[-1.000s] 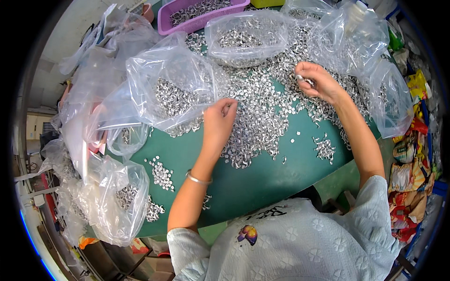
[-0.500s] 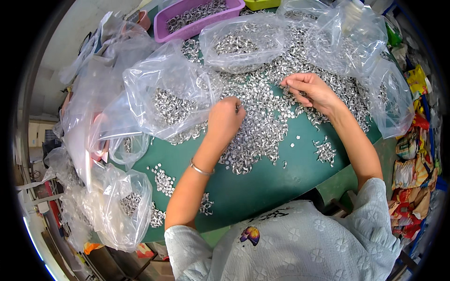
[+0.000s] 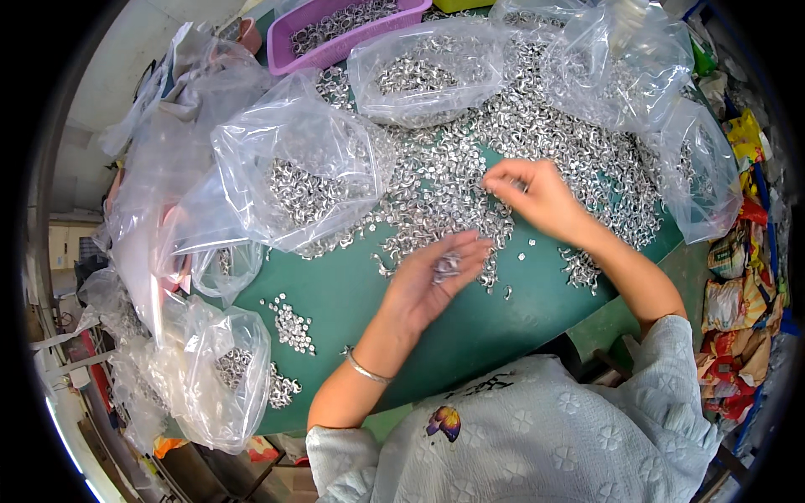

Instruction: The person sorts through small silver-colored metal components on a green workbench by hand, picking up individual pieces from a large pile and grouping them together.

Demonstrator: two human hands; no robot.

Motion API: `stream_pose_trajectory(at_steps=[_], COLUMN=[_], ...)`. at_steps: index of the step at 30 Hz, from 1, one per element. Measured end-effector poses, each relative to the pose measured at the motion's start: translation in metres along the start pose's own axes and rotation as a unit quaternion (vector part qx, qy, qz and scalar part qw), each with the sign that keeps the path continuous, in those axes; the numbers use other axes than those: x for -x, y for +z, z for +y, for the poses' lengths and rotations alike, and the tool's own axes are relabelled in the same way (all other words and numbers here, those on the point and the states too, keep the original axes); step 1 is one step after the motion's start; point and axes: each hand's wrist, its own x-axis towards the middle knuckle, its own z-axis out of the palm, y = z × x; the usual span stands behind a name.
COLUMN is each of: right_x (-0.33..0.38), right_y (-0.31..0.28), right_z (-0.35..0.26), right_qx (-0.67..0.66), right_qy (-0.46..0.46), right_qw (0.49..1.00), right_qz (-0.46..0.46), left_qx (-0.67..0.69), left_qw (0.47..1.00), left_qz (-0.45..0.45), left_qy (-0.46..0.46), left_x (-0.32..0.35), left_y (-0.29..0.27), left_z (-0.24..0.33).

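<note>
My left hand is turned palm up with its fingers stretched out. A small clump of shiny silver metal pieces lies in its palm, blurred by motion. My right hand hovers over the pile to the right, thumb and fingers drawn together in a pinch; whatever is between them is too small to make out. Beneath and beyond both hands spreads a large heap of small curved silver metal pieces on the green tabletop. Smaller squarish pieces form a separate little group at the left.
Clear plastic bags of metal pieces stand at the left, back and right. A purple basket holds more at the back left. Another bag rests at the near left corner. Colourful packages line the far right.
My left hand has moved nearer and right, turning from a closed fist to palm up with pieces showing. My right hand has shifted left and nearer, its fingers closing together.
</note>
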Motion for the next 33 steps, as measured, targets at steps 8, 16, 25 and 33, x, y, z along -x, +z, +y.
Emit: stream_pose_trajectory(at_steps=[8, 16, 25, 33], right_x=[0.027, -0.031, -0.029, -0.004], right_y=[0.042, -0.015, -0.020, 0.012], right_z=[-0.032, 0.021, 0.032, -0.001], right_qx=[0.035, 0.364, 0.414, -0.135], right_qy=[-0.239, -0.111, -0.174, -0.001], right_qw=[0.964, 0.921, 0.887, 0.988], right_qz=[-0.108, 0.083, 0.103, -0.073], left_qx=[0.161, 0.228, 0.016, -0.062], left_qw=[0.975, 0.952, 0.995, 0.994], left_qz=[-0.151, -0.206, -0.007, 0.041], left_qy=[0.002, 0.005, 0.101, 0.077], left_x=[-0.013, -0.033, -0.013, -0.025], left_y=[-0.007, -0.026, 0.011, 0.020], left_z=[-0.027, -0.023, 0.005, 0.028])
